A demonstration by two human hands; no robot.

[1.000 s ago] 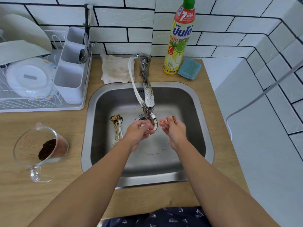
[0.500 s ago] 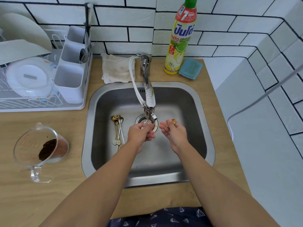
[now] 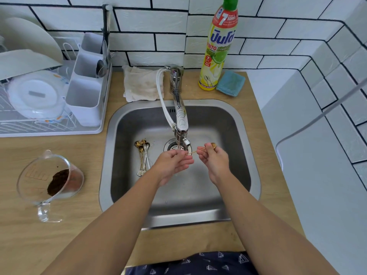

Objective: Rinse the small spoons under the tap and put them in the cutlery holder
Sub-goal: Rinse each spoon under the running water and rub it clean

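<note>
A small gold spoon [image 3: 195, 152] lies level between my two hands over the steel sink [image 3: 246, 147], just below the tap [image 3: 181, 124]. My right hand [image 3: 215, 160] pinches its bowl end, and my left hand [image 3: 174, 162] holds the handle end with loosely curled fingers. Several more small spoons [image 3: 142, 156] lie bunched on the sink floor, left of the drain [image 3: 174, 147]. The white cutlery holder [image 3: 85, 92] stands on the dish rack at the left, with a large spoon [image 3: 100, 68] in its middle compartment. No water stream is visible.
A glass measuring jug [image 3: 49, 179] with dark grounds sits on the wooden counter left of the sink. Behind the sink lie a folded cloth [image 3: 142, 84], a dish soap bottle [image 3: 219, 46] and a blue sponge [image 3: 230, 83]. The dish rack [image 3: 35, 124] holds plates.
Both hands have shifted slightly right and the spoon now lies more level under the tap. My left hand's fingers have loosened a little around the handle end.
</note>
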